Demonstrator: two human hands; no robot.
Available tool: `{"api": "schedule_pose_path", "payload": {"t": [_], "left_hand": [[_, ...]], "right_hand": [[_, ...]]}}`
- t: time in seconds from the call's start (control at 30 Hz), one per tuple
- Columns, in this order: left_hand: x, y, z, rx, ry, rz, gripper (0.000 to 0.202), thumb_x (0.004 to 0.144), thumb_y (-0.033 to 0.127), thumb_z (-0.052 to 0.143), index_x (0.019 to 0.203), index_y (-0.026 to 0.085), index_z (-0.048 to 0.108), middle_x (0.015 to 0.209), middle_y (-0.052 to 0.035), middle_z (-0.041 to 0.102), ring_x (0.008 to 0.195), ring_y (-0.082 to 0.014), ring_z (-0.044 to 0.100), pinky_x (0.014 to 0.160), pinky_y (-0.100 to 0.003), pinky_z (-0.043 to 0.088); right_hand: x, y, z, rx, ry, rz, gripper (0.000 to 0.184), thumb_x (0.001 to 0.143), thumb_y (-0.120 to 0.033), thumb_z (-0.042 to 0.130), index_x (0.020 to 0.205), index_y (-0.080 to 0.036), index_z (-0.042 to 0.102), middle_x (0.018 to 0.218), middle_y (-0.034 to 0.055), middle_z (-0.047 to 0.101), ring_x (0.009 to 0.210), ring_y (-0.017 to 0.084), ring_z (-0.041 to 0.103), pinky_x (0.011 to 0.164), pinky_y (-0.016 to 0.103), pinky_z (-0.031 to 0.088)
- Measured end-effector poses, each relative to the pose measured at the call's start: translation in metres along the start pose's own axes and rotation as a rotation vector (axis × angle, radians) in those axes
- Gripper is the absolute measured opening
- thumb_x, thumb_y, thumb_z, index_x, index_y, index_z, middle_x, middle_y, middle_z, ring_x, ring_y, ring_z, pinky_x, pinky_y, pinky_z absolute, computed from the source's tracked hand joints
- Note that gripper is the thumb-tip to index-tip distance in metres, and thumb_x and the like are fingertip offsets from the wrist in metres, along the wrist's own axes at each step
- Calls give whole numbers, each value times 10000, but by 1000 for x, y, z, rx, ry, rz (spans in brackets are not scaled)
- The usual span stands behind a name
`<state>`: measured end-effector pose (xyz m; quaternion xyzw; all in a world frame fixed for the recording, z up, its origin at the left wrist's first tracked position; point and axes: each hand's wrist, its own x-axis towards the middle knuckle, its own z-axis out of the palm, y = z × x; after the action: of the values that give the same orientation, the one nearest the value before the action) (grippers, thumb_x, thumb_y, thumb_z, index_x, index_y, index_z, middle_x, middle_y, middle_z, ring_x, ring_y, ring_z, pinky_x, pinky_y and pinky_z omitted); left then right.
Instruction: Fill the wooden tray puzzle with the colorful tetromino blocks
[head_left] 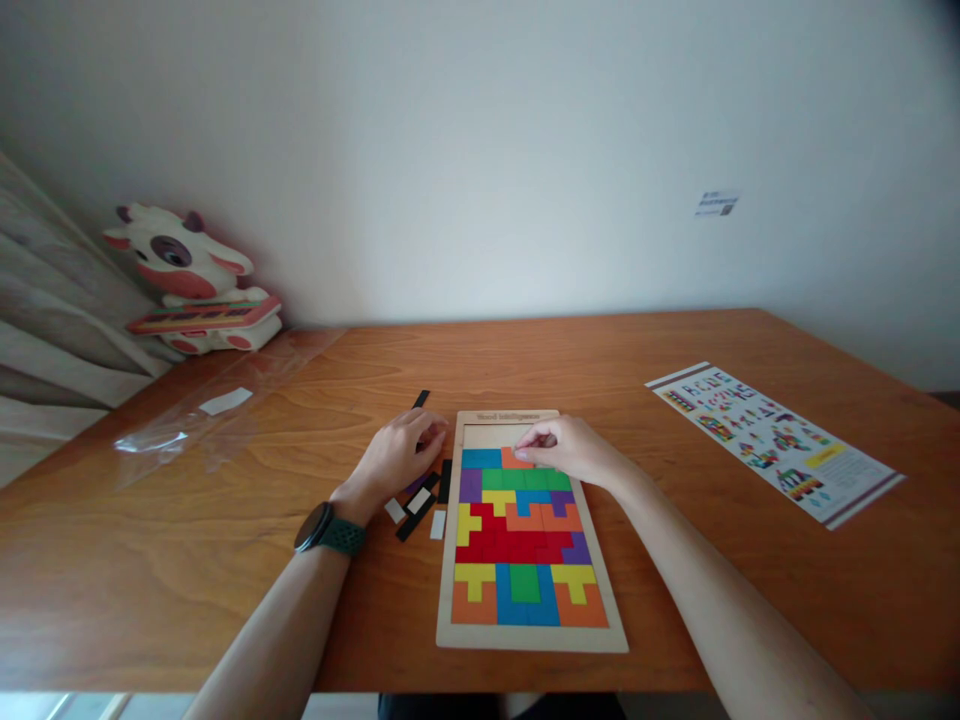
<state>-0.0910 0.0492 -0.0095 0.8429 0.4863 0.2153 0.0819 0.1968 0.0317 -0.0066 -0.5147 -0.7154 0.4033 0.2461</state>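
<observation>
A wooden puzzle board [532,640] lies in front of me, its lower and middle part filled with coloured block pieces. My right hand [562,447] is over the upper part of the board, thumb and fingers pinched on an orange puzzle piece [508,458] beside a blue piece [481,458]. Left of the board, my left hand [399,452] rests over a small pile of loose pieces with its fingers curled; what they hold, if anything, is hidden. Black pieces [445,482], white pieces [437,525] and a bit of purple show around that hand.
A printed pattern sheet [776,440] lies on the wooden table [225,560] to the right. A clear plastic bag [217,420] is at the left, near a cow-shaped toy keyboard [210,315] against the wall. A curtain [60,320] hangs at the left edge.
</observation>
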Motion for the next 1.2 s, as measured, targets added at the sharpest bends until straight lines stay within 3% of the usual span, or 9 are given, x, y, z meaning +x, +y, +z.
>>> {"api": "schedule_pose_path", "payload": {"t": [0.33, 0.67, 0.83, 1.0, 1.2], "left_hand": [[0, -1, 1, -3, -5, 12, 189, 907, 278, 512, 1002, 219, 665, 903, -54, 671, 800, -193, 626, 714, -286, 473], [-1, 0, -1, 24, 6, 15, 173, 924, 268, 504, 976, 225, 663, 932, -53, 673, 848, -200, 636, 750, -288, 479], [-1, 0, -2, 46, 12, 2, 190, 944, 294, 488, 967, 213, 658, 938, -55, 673, 849, -205, 636, 735, -290, 469], [-1, -3, -8, 92, 1, -23, 228, 961, 339, 469, 971, 223, 664, 935, -53, 673, 856, -206, 641, 716, -278, 460], [-2, -10, -18, 118, -65, -85, 350, 945, 493, 485, 823, 215, 659, 822, -42, 677, 725, -189, 623, 637, -267, 415]], "right_hand": [[2, 3, 0, 8, -4, -7, 105, 821, -281, 728, 856, -197, 781, 785, 47, 768, 686, 162, 674, 592, 262, 469], [4, 9, 4, 57, -15, 0, 118, 754, -265, 793, 866, -226, 792, 829, 45, 776, 712, 175, 676, 629, 282, 493], [2, 1, 2, -61, -9, -48, 70, 764, -293, 790, 795, -231, 802, 764, 41, 757, 703, 181, 658, 609, 285, 472], [0, -2, -1, -80, -38, -61, 174, 849, -370, 698, 832, -227, 796, 796, 46, 760, 708, 182, 664, 622, 288, 470], [2, 3, -1, -130, 27, -47, 359, 940, -468, 531, 911, -189, 755, 754, 54, 724, 637, 170, 611, 561, 278, 399]]}}
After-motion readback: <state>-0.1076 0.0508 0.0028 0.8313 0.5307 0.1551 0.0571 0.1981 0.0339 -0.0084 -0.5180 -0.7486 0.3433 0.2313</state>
